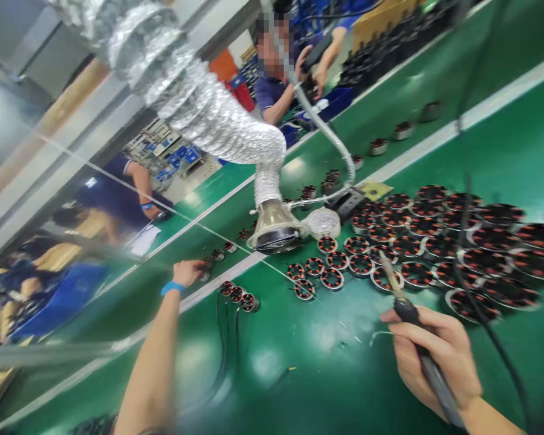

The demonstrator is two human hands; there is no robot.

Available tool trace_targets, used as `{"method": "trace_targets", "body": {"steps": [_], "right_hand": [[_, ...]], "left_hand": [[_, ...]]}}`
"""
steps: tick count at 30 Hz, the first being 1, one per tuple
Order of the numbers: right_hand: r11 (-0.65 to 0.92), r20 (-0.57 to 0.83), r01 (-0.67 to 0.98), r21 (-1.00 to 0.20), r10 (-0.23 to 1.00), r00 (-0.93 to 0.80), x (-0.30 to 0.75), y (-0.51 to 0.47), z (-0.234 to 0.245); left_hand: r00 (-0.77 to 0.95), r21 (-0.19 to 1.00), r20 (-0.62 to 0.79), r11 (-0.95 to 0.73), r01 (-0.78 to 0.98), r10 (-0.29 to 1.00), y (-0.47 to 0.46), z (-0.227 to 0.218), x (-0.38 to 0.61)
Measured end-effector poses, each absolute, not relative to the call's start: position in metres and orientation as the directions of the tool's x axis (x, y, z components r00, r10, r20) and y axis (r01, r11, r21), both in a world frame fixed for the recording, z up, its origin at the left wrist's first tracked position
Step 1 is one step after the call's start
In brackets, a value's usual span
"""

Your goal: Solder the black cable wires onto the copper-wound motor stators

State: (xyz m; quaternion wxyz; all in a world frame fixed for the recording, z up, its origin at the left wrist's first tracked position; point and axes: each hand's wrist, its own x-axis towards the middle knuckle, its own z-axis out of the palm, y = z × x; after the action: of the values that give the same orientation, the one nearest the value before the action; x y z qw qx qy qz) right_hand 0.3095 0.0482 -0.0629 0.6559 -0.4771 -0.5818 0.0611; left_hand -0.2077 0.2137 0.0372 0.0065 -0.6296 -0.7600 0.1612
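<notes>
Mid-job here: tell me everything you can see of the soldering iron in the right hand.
The soldering iron is a slim pen-style tool, gripped in the right hand, whose fingers wrap its lower body. It has a black collar, a grey handle running down toward the bottom edge, and a pale metallic shaft, blurred toward the tip. It slants up and forward, the tip over the nearest stator; contact cannot be told.

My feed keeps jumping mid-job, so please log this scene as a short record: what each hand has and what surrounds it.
left hand: beside a small wound stator, blue wristband on wrist
right hand: holding a soldering iron
nearby: wound stators in clustered rows, foil fume duct
surface: green bench mat
others: co-worker across the bench
</notes>
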Motion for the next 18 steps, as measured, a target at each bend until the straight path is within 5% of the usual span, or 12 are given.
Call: {"method": "trace_targets", "body": {"steps": [4,10,18], "right_hand": [[0.669,0.828,0.498,-0.552,0.506,0.24,0.309,0.05,-0.054],[0.62,0.76,0.441,-0.649,0.552,0.343,0.308,0.044,-0.04],[0.501,0.537,0.233,-0.834,0.637,0.553,0.308,0.039,0.009]], "left_hand": [[-0.238,-0.34,-0.21,0.158,0.927,0.948,0.194,0.065,-0.212],[-0.018,-0.45,-0.094,-0.026,0.893,0.995,0.132,0.118,-0.175],[0.569,-0.017,-0.076,-0.571,0.821,0.819,0.037,0.104,0.054]]}}
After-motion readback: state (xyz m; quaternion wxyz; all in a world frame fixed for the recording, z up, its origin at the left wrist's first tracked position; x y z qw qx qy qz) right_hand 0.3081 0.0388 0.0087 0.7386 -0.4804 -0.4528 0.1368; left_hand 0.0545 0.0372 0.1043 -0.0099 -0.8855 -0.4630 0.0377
